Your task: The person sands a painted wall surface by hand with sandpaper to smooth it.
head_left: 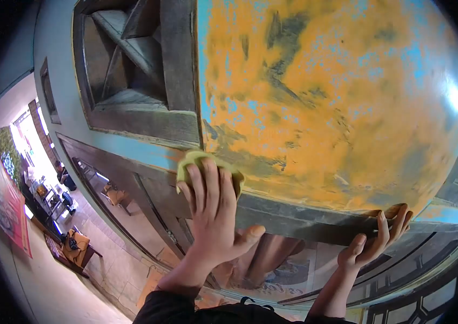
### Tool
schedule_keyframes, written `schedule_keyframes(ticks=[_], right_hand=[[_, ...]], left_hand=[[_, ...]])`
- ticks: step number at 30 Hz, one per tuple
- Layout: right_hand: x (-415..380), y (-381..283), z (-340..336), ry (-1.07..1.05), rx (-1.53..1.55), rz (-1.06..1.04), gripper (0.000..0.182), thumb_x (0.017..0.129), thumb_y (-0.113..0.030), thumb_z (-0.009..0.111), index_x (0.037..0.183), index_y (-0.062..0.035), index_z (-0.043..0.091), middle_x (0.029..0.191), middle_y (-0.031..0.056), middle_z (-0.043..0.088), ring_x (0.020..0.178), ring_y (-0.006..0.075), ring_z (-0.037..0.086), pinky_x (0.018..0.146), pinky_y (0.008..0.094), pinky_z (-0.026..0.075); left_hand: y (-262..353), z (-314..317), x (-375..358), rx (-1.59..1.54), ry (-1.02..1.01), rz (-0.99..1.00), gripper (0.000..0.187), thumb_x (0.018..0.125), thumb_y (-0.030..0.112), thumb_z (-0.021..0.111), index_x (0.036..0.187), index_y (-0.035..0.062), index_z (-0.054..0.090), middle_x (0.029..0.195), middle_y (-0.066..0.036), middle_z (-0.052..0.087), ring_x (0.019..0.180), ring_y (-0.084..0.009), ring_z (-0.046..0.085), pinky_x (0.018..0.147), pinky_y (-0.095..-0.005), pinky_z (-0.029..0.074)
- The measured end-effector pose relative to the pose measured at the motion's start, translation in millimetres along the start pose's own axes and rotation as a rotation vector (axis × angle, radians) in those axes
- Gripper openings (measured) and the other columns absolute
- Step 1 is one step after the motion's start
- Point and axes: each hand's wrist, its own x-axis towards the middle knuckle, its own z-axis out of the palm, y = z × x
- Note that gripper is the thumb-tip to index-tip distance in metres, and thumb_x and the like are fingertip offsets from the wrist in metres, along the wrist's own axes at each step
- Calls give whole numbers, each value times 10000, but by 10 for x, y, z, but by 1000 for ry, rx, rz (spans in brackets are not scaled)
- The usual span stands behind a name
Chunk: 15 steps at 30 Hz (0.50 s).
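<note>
My left hand [213,202] presses a yellow-green sheet [190,160] flat under its fingers, its thumb held out to the right. Sheet and fingers lie on the corner where a dark wooden rail [304,218] meets the upright frame, and the sheet's edges curl up around the fingertips. Above it spreads a large panel [320,108] with worn orange paint, blue flecks and dark patches. Farther right, my right hand [380,235] rests with fingers stretched against the rail near the panel's lower edge, holding nothing.
A dark lattice opening [126,59] is set in the frame at upper left. Under the rail are glass panes [283,259]. At far left are a wooden chair [75,245], a red banner [5,194], a person [64,175] and a bright doorway [29,135].
</note>
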Motion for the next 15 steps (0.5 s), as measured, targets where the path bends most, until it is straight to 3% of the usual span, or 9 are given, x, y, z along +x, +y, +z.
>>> schedule_keyframes(ticks=[1,6,11,15], right_hand=[[10,1,-10,-4,-2,-5,475,1052,-473,375,1310,-115,551,1552,265,387,1485,487,255,1191,653,101],[21,-14,31,19,22,-17,510,1058,-480,382,1339,-84,535,1566,234,386,1489,455,265,1201,622,138],[2,-18,18,5,4,-25,524,1057,-479,386,1358,-76,530,1572,236,377,1492,455,260,1198,628,119],[40,-27,22,-10,-34,-36,530,1056,-477,389,1359,-70,542,1578,240,368,1499,460,242,1196,635,100]], left_hand=[[14,30,-49,-29,22,-7,1003,943,685,449,1530,-105,251,1614,-345,165,1499,-563,53,1164,-676,-10],[-39,-59,224,-102,97,-14,987,943,659,481,1530,-103,258,1613,-346,167,1499,-562,59,1171,-669,5],[-42,65,-88,-70,55,-7,975,942,658,486,1519,-104,290,1612,-327,205,1502,-552,81,1170,-675,25],[-122,-58,128,-52,74,-11,961,946,664,475,1511,-97,314,1611,-320,217,1505,-542,96,1163,-690,42]])
